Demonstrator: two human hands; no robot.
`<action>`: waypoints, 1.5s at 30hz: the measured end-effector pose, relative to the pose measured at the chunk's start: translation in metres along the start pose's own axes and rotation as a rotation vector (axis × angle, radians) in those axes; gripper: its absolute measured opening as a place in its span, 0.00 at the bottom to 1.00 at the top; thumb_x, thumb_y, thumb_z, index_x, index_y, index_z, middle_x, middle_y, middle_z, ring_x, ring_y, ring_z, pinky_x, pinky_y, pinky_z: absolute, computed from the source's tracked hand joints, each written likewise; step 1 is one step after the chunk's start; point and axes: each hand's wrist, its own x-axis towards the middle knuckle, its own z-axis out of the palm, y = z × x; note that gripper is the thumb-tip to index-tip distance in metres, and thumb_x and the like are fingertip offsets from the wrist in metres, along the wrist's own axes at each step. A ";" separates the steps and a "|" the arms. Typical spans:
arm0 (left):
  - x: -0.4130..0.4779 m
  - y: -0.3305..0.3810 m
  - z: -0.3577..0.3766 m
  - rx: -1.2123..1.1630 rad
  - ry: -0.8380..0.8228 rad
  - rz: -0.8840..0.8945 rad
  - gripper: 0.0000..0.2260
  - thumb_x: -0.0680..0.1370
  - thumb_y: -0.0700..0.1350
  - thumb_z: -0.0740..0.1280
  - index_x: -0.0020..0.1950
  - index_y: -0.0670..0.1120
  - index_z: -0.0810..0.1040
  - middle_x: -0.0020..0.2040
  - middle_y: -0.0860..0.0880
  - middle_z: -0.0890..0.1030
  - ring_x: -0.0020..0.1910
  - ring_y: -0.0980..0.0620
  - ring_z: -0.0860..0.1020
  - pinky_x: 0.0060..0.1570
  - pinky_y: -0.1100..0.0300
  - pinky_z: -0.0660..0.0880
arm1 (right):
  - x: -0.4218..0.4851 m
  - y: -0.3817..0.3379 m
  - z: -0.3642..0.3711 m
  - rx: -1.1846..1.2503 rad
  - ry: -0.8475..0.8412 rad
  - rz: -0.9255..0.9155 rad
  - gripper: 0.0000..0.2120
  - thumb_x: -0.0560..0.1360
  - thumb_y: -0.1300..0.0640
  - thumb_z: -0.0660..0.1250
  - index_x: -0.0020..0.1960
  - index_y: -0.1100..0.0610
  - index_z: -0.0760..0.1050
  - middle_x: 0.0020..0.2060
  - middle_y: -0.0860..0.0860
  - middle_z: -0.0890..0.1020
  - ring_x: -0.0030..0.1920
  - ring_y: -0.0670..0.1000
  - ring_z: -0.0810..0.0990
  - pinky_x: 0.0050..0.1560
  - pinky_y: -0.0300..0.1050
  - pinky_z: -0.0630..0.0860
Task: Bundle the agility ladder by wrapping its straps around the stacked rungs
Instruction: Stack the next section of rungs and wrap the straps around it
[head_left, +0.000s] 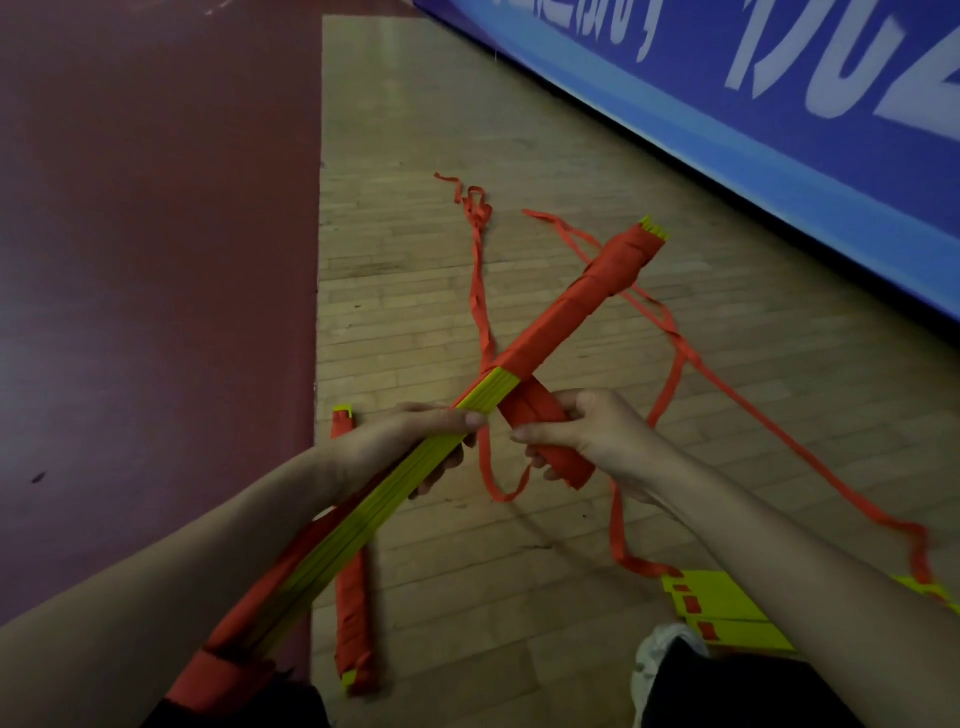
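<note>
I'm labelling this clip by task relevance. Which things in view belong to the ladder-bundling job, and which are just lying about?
In the job:
- stacked rungs, held by left hand
- strap wound on their far half
- strap wad in right hand
- loose strap trailing on the floor

Lying about:
- finished bundle
- unbundled rungs
- blue banner

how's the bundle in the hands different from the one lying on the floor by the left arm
The held bundle is off the floor, gripped by the left hand and right hand; the floor bundle lies untouched. The held bundle shows a long bare stretch of yellow rungs mid-length, while the floor bundle is wrapped red almost end to end. Loose strap trails from the held one only. Both are yellow rungs bound in red strap.
</note>
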 end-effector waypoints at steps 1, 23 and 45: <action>0.000 0.000 -0.001 -0.023 0.001 -0.016 0.21 0.66 0.60 0.71 0.46 0.43 0.77 0.32 0.48 0.74 0.25 0.52 0.71 0.23 0.63 0.68 | 0.001 0.001 0.001 -0.047 0.028 -0.033 0.12 0.68 0.61 0.77 0.48 0.66 0.80 0.32 0.54 0.82 0.34 0.51 0.81 0.35 0.44 0.79; -0.005 0.006 -0.010 -0.151 -0.008 -0.010 0.15 0.68 0.52 0.69 0.46 0.41 0.77 0.31 0.47 0.74 0.23 0.52 0.71 0.21 0.64 0.68 | 0.001 -0.006 -0.004 0.139 -0.134 0.027 0.14 0.74 0.50 0.69 0.44 0.63 0.79 0.27 0.51 0.79 0.24 0.45 0.75 0.26 0.36 0.72; 0.005 -0.006 0.014 0.448 0.335 0.102 0.15 0.68 0.51 0.78 0.47 0.46 0.79 0.35 0.49 0.82 0.31 0.51 0.82 0.34 0.57 0.80 | 0.003 0.009 0.020 -0.185 0.174 -0.103 0.21 0.74 0.49 0.71 0.26 0.56 0.72 0.17 0.46 0.69 0.18 0.43 0.67 0.24 0.36 0.63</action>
